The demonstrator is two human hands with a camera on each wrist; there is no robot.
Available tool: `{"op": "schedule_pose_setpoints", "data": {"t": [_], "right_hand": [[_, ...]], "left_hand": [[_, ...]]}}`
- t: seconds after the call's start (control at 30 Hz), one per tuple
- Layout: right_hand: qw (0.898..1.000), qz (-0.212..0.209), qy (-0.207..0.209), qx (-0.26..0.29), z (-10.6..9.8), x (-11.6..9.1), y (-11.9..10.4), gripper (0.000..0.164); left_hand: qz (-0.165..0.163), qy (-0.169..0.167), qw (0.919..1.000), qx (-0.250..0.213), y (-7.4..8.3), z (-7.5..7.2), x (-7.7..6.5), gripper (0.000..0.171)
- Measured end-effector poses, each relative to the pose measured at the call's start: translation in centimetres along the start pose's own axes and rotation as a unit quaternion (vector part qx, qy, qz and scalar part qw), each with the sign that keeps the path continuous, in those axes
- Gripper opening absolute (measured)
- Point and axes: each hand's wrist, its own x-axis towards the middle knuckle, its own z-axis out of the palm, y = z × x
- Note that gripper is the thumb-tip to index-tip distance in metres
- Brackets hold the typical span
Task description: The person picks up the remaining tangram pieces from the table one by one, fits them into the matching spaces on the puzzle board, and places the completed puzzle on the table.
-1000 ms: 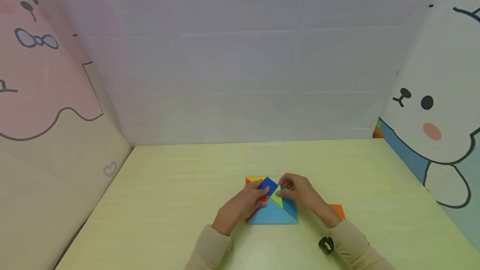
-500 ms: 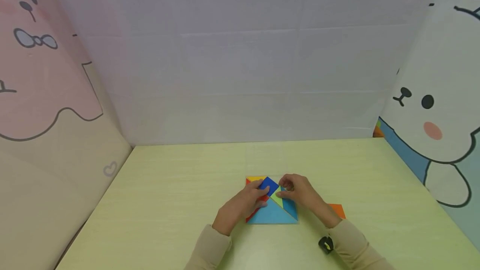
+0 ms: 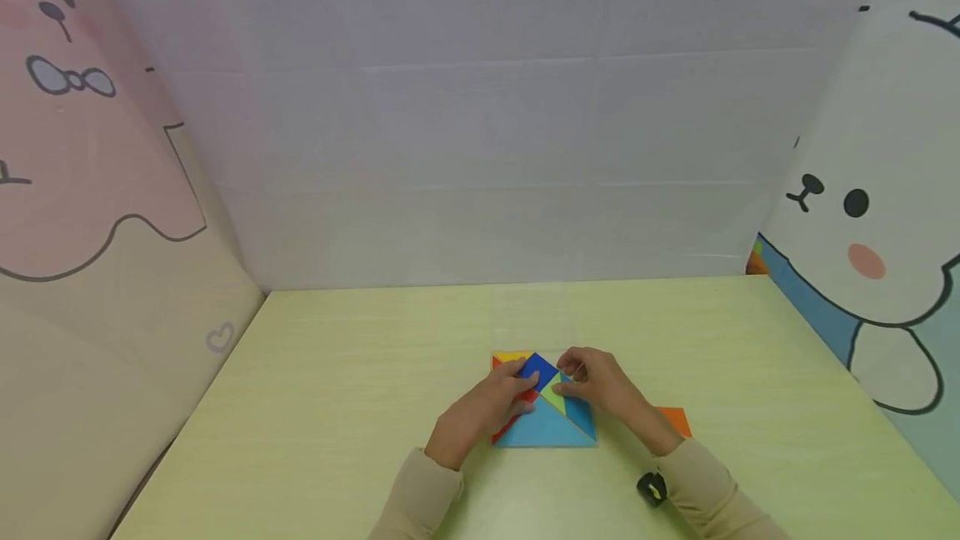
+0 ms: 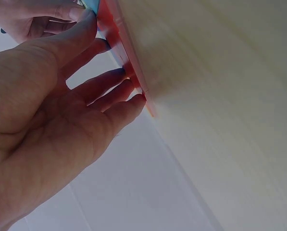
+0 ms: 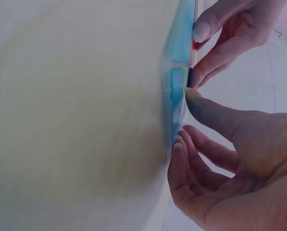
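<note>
Pale-green table [image 3: 337, 373]; white backdrop [image 3: 480, 107].

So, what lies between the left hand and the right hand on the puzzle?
In the head view, the dark blue square piece lies between the left hand and the right hand, with the green triangle just below.

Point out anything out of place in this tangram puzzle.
The dark blue square sits tilted over the other pieces, between both hands. An orange piece lies apart from the puzzle, beside the right forearm.
</note>
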Motion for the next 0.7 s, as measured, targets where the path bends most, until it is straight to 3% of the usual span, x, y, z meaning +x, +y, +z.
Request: {"op": "schedule_pose_setpoints", "data": {"t": [0.7], "right_hand": [[1.0,-0.008,0.003,-0.004,-0.74,-0.67,0.55,0.02]], "left_hand": [[0.005,0.005,0.9999,0.009,0.02,0.0,-0.11,0.049]]}}
